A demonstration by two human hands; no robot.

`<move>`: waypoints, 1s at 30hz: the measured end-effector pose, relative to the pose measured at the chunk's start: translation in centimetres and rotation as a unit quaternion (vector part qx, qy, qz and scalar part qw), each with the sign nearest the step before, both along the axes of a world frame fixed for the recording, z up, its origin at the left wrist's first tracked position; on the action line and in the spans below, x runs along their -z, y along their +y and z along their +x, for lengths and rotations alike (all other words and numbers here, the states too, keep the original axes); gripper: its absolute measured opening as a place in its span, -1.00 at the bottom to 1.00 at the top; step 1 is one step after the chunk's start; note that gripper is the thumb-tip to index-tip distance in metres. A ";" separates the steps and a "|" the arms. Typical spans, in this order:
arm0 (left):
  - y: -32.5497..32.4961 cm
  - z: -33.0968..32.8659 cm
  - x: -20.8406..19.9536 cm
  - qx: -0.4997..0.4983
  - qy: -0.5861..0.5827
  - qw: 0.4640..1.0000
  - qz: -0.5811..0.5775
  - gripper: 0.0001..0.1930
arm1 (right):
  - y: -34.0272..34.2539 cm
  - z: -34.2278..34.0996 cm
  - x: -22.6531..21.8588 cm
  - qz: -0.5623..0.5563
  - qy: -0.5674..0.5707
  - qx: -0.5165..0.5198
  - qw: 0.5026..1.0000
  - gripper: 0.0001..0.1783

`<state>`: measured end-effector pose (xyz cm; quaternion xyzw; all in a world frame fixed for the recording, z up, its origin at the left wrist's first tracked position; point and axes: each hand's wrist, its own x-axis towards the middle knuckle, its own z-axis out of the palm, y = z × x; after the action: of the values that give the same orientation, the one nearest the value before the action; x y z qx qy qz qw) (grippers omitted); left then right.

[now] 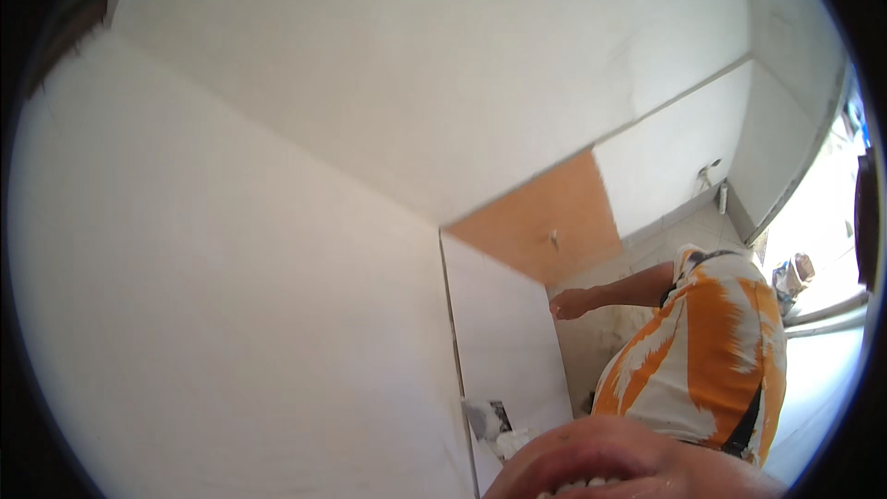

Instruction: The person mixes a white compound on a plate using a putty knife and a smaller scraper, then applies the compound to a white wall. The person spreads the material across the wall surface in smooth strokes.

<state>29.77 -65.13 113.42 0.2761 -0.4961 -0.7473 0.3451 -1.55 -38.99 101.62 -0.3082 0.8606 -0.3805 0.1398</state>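
My left arm reaches out from an orange-and-white patterned sleeve. At its end my left hand [571, 303] is closed, fingers curled in, low beside a white wall panel [508, 323]. Whether something small sits in the fist is hidden. Just beyond the hand is an orange-brown panel [527, 217] on the lower wall, with a small light-coloured fitting [554, 238] on it. My right hand does not show. The patterned garment [711, 351] covers much of the lower right.
Plain pale walls [277, 268] meet in a corner left of centre. A pipe-like fitting [710, 169] projects from the white lower wall. Tiled floor [688, 226] lies below. At right, a bright opening shows a bag-like bundle [793, 275]. A grey-and-black item [487, 419] is near the bottom.
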 end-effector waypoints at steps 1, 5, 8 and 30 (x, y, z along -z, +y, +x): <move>1.2 -1.1 -1.0 0.037 0.010 0.999 -0.002 -0.53 | 5.0 -2.5 1.2 -0.026 0.046 0.049 0.997 -0.73; 2.9 0.9 -3.8 0.051 0.020 0.998 -0.035 -0.53 | 16.5 -3.7 -13.3 -0.138 0.153 0.254 0.945 -0.83; 4.6 1.6 -4.8 0.077 0.035 0.996 -0.037 -0.52 | 26.3 -0.2 -27.9 -0.458 0.104 0.301 0.830 -0.89; 12.2 11.6 -14.9 -0.132 0.052 0.950 0.278 -0.56 | 9.8 14.7 -47.8 -0.263 0.085 -0.172 0.946 -0.53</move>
<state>41.34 -52.92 128.36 0.3847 -0.2093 -0.8168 0.3755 13.12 -29.24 149.41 -0.5080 0.6728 -0.5360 0.0437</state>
